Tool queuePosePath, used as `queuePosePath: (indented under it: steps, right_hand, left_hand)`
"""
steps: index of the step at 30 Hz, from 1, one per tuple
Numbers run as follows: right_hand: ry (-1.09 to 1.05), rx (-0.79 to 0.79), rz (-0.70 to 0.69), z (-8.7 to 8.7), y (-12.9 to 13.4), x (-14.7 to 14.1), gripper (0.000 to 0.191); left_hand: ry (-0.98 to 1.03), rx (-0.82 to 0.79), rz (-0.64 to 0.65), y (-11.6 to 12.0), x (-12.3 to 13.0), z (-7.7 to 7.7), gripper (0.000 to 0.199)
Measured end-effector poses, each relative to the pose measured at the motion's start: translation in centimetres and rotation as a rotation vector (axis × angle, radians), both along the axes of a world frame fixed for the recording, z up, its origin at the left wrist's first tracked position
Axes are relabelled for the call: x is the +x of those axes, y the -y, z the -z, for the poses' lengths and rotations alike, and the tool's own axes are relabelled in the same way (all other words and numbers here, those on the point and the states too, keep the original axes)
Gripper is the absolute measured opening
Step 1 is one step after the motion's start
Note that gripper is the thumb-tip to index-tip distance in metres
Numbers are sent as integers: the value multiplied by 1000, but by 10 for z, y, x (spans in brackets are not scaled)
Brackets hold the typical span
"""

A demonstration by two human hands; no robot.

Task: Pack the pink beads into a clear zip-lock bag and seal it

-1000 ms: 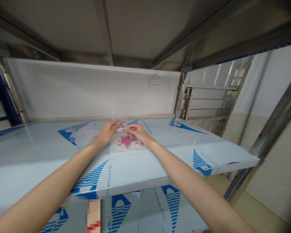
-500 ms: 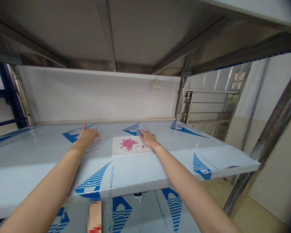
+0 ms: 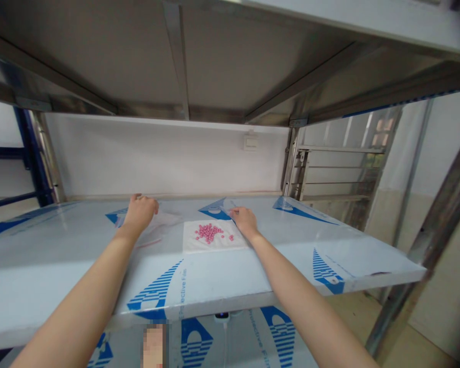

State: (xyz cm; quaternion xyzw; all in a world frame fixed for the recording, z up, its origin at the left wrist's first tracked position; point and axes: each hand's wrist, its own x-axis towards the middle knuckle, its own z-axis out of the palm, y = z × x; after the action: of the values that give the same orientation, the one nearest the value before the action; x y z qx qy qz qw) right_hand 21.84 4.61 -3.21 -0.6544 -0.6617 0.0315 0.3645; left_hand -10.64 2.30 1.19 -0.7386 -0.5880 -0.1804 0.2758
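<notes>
The left hand (image 3: 140, 213) lies to the left of the white sheet (image 3: 216, 246), its fingers curled and its knuckles up, resting on or just over a clear plastic bag (image 3: 159, 224). Whether it has hold of the bag, I cannot tell. The right hand (image 3: 245, 221) is at the sheet's far right corner, half closed, with its fingertips (image 3: 232, 210) near a faint clear edge that may belong to the same bag. The thin plastic is too hard to see to tell whether those fingers grip it.

The pink beads (image 3: 209, 233) lie in a loose cluster near the middle of the sheet, with a few strays to the right of it. At this size, they could be beads or small tablets. The sheet lies on a shelf (image 3: 276, 296) covered in blue-printed film (image 3: 155, 291).

The step in hand appears to be handling the bag around the sheet, as neither hand is on the beads and they lie uncontained. Any next move near the sheet calls for care: the beads look round enough to roll, so the bag needs a slow, low touch that does not sweep them.
</notes>
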Motion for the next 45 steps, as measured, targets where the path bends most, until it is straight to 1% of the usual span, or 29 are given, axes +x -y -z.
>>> queuePosePath:
  steps: [3,5,6,7,9,10,11,12,14,16,18,21,23,26,29,31,33,35,38,41,43,45]
  right_hand:
    - [-114,117,-48,-3,0,-3,30]
    - [-148,265,-144,-7,3,-7,30]
    - [-133,354,-208,-10,6,-11,30]
    - [-94,446,-275,-13,11,-14,30]
    - [36,583,-409,-18,20,-23,32]
    - [105,620,-467,-19,25,-27,33]
    - [175,638,-523,-20,29,-30,36]
    - [240,641,-570,-20,32,-33,38]
    - [337,630,-630,-20,35,-37,44]
    - [381,620,-643,-19,34,-38,49]
    - [398,616,-608,-18,31,-37,51]
    - [451,606,-514,-17,29,-34,50]
    - [488,596,-459,-17,29,-33,53]
    - [459,594,-414,-18,31,-32,55]
    - [343,575,-453,-19,32,-34,47]
    - [240,526,-522,-20,33,-36,40]
    - [112,433,-591,-20,33,-41,35]
    - [-36,317,-653,-19,32,-45,34]
    - [-231,204,-737,-16,31,-51,37]
    - [-309,211,-751,-15,32,-55,35]
    - [-308,234,-739,-15,33,-56,30]
    - [-273,258,-710,-17,34,-56,23]
  left_hand:
    - [115,41,41,-1,4,-3,36]
    - [328,62,116,-1,12,-6,35]
    - [485,38,189,-2,18,-7,36]
    - [664,-30,298,-2,24,-7,37]
    - [967,-285,552,-4,36,-7,48]
    - [1063,-421,655,-5,42,-6,55]
    - [1121,-511,727,-5,46,-5,60]
    - [1145,-554,763,-5,50,-4,61]
    - [1141,-520,756,-5,54,-3,55]
    - [1133,-480,714,-3,54,-4,47]
    - [1166,-522,696,-2,53,-4,44]
    - [1237,-640,716,-3,49,-2,42]
    - [1286,-674,731,-6,48,1,41]
    - [1387,-615,732,-12,49,6,38]
    - [1464,-512,726,-14,54,10,36]
    - [1447,-460,705,-13,59,11,35]
    - [1361,-418,667,-11,64,11,32]
    - [1229,-367,643,-9,71,11,26]
    - [969,-244,672,-5,80,11,17]
    - [712,-129,735,-3,89,13,13]
    - [582,-97,763,-2,93,15,15]
    - [492,-92,763,-1,95,16,18]
